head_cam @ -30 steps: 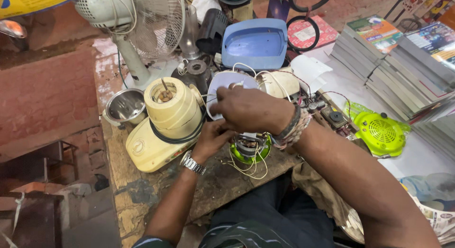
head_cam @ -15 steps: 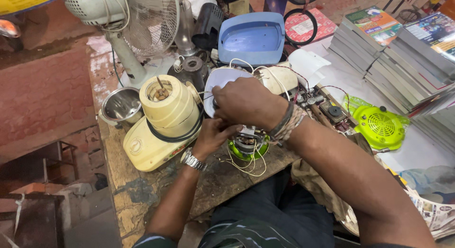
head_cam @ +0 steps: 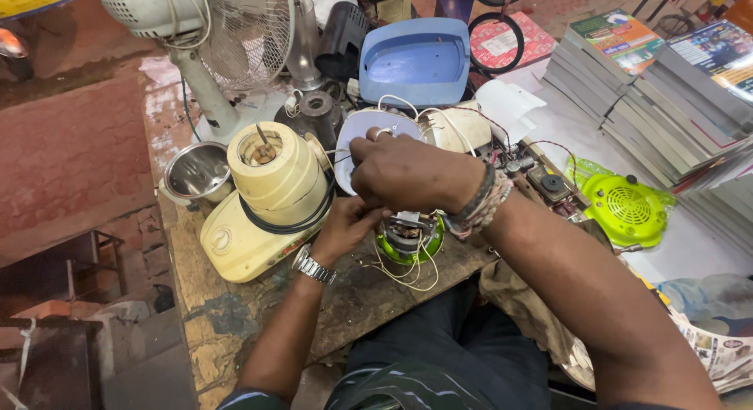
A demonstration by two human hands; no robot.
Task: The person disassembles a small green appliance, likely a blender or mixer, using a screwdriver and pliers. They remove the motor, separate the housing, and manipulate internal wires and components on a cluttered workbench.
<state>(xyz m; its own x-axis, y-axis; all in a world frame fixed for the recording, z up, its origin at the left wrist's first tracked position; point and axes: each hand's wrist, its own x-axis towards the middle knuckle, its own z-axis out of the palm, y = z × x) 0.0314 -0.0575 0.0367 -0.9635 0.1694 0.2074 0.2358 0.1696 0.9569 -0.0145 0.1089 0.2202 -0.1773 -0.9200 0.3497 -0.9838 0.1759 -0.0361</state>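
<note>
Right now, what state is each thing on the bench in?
Green motor unit: opened, windings and loose wires exposed.
Left hand: fingers pinching wires beside the motor.
Right hand: above the motor, fingers closed on thin wires.
Cream mixer base: upright, no jar on top, black cord wrapped around it.
Blue cover: removed, lying hollow side up.
Steel bowl: upright.
Table fan: standing; whether it spins is unclear.

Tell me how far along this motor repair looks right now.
Done: the motor is out on the bench, its windings bare, white wires trailing loose. The cream mixer base stands beside it, and a blue cover lies off behind. In hand: the left hand and the right hand work together just above the motor; what they pinch is hidden. Left: the loose wires and the separate parts remain unassembled.
</note>
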